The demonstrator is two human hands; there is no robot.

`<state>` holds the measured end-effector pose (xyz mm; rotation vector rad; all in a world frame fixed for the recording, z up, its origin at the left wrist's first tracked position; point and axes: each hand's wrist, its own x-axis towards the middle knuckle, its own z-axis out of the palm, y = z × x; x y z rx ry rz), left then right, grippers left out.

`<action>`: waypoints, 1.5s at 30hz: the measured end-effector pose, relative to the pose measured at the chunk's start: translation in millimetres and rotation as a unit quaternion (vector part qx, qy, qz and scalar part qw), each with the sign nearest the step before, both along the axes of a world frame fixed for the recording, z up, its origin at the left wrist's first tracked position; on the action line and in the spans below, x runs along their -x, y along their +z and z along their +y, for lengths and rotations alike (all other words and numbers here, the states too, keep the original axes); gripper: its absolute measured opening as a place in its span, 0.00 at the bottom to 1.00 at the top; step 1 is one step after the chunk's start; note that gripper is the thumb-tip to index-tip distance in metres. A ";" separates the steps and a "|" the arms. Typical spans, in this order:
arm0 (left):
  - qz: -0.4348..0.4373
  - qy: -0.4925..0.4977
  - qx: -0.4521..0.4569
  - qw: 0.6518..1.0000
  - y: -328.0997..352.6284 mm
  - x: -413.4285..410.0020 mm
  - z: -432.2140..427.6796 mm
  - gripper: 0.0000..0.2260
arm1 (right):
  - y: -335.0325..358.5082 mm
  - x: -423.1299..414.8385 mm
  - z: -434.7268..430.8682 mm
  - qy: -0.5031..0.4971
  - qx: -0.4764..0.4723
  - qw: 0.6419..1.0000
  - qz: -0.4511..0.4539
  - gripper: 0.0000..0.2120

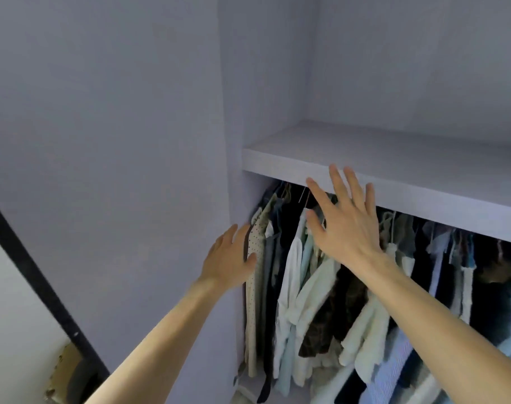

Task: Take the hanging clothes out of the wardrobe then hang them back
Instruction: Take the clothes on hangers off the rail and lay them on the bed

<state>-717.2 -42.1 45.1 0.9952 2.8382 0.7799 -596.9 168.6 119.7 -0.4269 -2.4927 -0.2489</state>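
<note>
Several garments hang in a row under the wardrobe shelf (394,182), among them a dotted beige one (255,258) at the far left, pale white and mint shirts (306,275) and dark clothes (487,287) to the right. Their hangers' hooks show just below the shelf edge; the rail is hidden. My right hand (341,220) is raised in front of the clothes, fingers spread and straight, holding nothing. My left hand (229,255) reaches toward the left end of the row, fingers straight, at the dotted garment's edge, holding nothing.
A pale lilac side panel (117,141) stands on the left of the opening. A dark frame edge (38,281) runs diagonally at the lower left, with a worn brownish surface (64,371) below it. The shelf above the clothes is bare.
</note>
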 end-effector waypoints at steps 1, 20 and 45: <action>-0.019 0.002 -0.010 1.000 1.8 12.6 12.0 0.31 | 5.9 15.4 10.1 -0.016 -0.015 1.000 0.006 0.28; -0.197 0.159 -0.172 0.952 -49.5 154.7 160.8 0.21 | -29.6 113.2 86.5 -0.045 -0.188 0.957 0.215 0.26; 0.040 0.141 -0.126 0.981 -47.1 177.4 184.5 0.12 | -32.5 120.1 88.4 -0.058 -0.217 0.943 0.244 0.27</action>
